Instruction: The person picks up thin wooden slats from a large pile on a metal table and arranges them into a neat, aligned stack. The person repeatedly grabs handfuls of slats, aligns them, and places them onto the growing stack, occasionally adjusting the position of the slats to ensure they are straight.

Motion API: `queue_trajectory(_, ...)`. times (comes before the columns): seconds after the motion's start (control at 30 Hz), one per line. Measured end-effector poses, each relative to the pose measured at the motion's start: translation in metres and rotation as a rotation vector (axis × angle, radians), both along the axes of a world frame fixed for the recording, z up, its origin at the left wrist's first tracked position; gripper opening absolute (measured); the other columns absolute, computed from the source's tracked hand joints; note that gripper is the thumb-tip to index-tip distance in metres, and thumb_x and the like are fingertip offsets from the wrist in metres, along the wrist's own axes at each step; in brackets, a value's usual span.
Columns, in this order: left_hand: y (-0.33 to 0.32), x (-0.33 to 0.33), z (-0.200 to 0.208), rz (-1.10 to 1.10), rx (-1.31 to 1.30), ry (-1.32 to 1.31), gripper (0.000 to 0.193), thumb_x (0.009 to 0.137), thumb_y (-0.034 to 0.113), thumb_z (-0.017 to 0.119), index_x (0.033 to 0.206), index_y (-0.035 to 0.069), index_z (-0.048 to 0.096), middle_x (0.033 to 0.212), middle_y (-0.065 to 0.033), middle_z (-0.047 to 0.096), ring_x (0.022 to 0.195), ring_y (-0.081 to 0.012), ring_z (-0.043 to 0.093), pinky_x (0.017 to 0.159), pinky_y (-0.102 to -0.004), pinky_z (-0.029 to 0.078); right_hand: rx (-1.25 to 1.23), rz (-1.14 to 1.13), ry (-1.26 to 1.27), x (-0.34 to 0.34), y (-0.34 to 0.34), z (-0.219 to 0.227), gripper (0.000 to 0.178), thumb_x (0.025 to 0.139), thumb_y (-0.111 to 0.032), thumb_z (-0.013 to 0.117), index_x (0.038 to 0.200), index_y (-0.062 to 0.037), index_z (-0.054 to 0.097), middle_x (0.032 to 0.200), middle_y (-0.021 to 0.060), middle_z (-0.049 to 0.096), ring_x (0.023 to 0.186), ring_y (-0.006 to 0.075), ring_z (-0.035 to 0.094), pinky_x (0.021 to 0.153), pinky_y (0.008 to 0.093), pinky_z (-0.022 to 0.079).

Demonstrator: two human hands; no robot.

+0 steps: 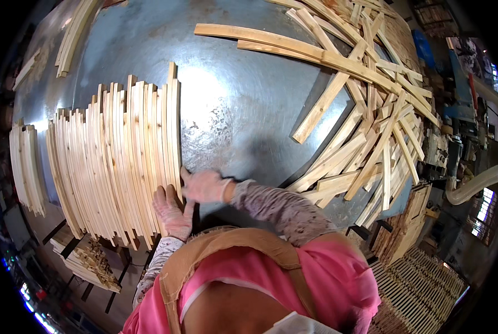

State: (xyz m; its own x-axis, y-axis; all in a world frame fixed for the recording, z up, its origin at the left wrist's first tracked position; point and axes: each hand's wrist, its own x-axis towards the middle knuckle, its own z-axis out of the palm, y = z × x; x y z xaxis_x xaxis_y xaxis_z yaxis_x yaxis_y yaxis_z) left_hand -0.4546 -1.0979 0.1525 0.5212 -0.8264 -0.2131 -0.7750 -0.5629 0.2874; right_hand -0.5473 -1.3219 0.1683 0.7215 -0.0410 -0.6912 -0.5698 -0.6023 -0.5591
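At the far left, a small row of narrow wood pieces [26,170] lies near the edge of the table [243,119]. Next to it, set a little apart, is the wide row of wooden strips [110,164], placed side by side, their ends not even. The left hand [172,216] lies at the near right part of this row, its fingers spread over the strips. Just to its right, the right hand [204,187] is beside the row's last strip, with one finger stretched towards it; whether it pinches this strip, I cannot tell. Further right, beyond bare table, a loose pile of wooden boards [371,106] lies crossed in many directions.

I judge that the step in hand is the lining up of the strips at this right edge. The next move seems to call for gentle sideways pressure from the right hand, while the left hand steadies the near ends.
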Motion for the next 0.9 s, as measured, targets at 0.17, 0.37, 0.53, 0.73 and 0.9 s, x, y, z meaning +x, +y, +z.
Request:
queue_trajectory(0.17,0.006,0.006,-0.008,-0.05,0.126,-0.086,0.098,0.089,0.044,0.08,0.169,0.01,0.035,0.176,-0.0209,0.029,0.164,-0.0427,0.022,0.134,-0.0582,0.013,-0.373,-0.247,-0.526,-0.043,-0.138,-0.014,0.061,0.105,-0.044,0.056,0.154,-0.0075,0.055,0.129,0.0219,0.071,0.121,0.0347,0.067,0.101,0.0506,0.053)
queue_trajectory(0.37,0.004,0.008,-0.003,-0.094,0.054,-0.076,0.097,0.086,0.038,0.083,0.167,0.011,0.038,0.173,-0.0215,0.032,0.161,-0.0445,0.026,0.133,-0.0577,0.019,-1.286,-0.447,-0.3,-0.222,-0.393,0.031,0.087,0.083,-0.04,0.084,0.158,-0.0108,0.05,0.147,0.0202,0.064,0.138,0.0403,0.059,0.118,0.0484,0.046)
queue_trajectory(0.53,0.0,0.009,-0.002,-0.128,-0.154,-0.101,0.088,0.087,0.028,0.081,0.163,0.007,0.043,0.167,-0.0252,0.039,0.152,-0.0491,0.038,0.127,-0.06,0.029,-0.838,-0.425,-0.037,-0.205,-0.393,0.046,0.088,0.084,-0.036,0.079,0.162,-0.0108,0.046,0.132,0.0221,0.073,0.123,0.0392,0.07,0.105,0.0467,0.056)
queue_trajectory(0.73,-0.12,-0.038,0.026,0.054,-0.351,0.915,0.056,0.102,0.014,0.07,0.152,-0.004,0.053,0.131,-0.0231,0.072,0.122,-0.0302,0.07,0.11,-0.0392,0.051,0.206,-1.061,-0.207,-0.139,-0.211,0.04,0.07,0.097,-0.043,0.073,0.146,0.0053,0.058,0.115,0.0144,0.076,0.096,0.0242,0.074,0.085,0.0361,0.06)
queue_trajectory(0.9,-0.148,-0.077,-0.03,0.332,-0.153,1.623,0.055,0.106,0.026,0.067,0.148,-0.006,0.054,0.136,-0.0143,0.068,0.121,-0.0157,0.062,0.1,-0.0335,0.053,0.718,-1.345,-0.509,-0.183,-0.005,-0.096,0.044,0.1,-0.029,0.071,0.132,0.0003,0.067,0.107,0.0119,0.077,0.095,0.0265,0.074,0.084,0.0376,0.061)
